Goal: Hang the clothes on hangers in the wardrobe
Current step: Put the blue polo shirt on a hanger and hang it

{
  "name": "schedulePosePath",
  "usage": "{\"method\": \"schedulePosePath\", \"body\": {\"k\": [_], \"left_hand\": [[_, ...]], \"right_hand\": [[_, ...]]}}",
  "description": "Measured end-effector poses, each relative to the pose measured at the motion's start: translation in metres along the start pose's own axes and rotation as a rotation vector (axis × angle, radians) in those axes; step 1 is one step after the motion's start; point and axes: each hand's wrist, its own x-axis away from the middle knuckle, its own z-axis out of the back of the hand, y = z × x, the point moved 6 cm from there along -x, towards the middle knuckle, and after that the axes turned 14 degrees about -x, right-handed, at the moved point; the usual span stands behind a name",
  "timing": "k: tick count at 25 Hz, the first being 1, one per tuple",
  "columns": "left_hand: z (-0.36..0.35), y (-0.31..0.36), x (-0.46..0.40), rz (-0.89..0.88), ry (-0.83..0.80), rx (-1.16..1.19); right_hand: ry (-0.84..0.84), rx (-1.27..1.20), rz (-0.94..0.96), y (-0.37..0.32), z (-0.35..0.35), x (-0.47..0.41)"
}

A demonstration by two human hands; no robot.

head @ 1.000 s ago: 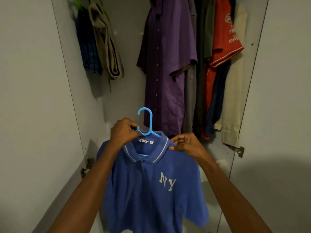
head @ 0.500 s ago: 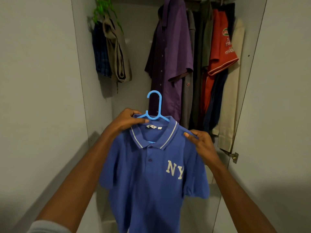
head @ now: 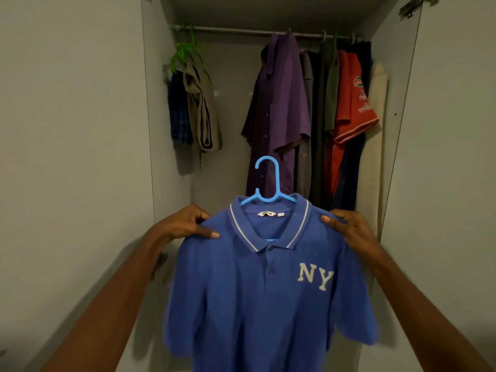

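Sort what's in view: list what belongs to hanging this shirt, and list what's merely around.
In the job: blue polo shirt, blue hanger, rail, left hand, right hand.

Just around: purple shirt, red shirt, green hangers, beige trousers.

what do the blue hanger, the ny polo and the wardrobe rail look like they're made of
Blue hanger: likely moulded plastic, smooth, uniform colour. NY polo: soft matte knit, probably cotton, draping in folds; letters look like felt. Wardrobe rail: seemingly metal, pale with a dull sheen.
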Motion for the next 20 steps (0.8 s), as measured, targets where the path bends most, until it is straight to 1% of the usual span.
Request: {"method": "schedulePosePath", "body": {"k": [2,4,6,8,11,13,15,18,20], "left_hand": [[0.014,-0.01,0.0,0.048,0.086,0.057],[0.022,-0.01,-0.006,0.063,0.115,0.051],[0.033,-0.007,-0.015,0.048,0.165,0.01],[0.046,-0.009,-0.023,0.013,0.217,0.048],[0.071,-0.013,-0.033,-0.025,0.246,0.131],[0.084,-0.003,-0.035,-0.066,0.182,0.206],[0.099,0.004,-0.039,-0.093,0.136,0.226],[0.114,0.0,-0.06,-0.036,0.201,0.213],[0.113,-0.002,-0.08,-0.036,0.265,0.298]], "right_hand": [[-0.008,0.05,0.016,-0.012,0.003,-0.007],[-0.014,0.19,0.052,-0.028,0.001,-0.018],[-0.027,0.362,0.09,-0.046,-0.004,-0.029],[-0.022,0.46,0.099,-0.065,-0.006,-0.038],[0.02,0.404,0.122,-0.094,-0.005,-0.05],[0.072,0.359,0.132,-0.115,-0.004,-0.055],[0.101,0.332,0.131,-0.131,-0.004,-0.062],[0.132,0.347,0.152,-0.147,-0.009,-0.073],[0.181,0.36,0.195,-0.158,-0.011,-0.083]]}}
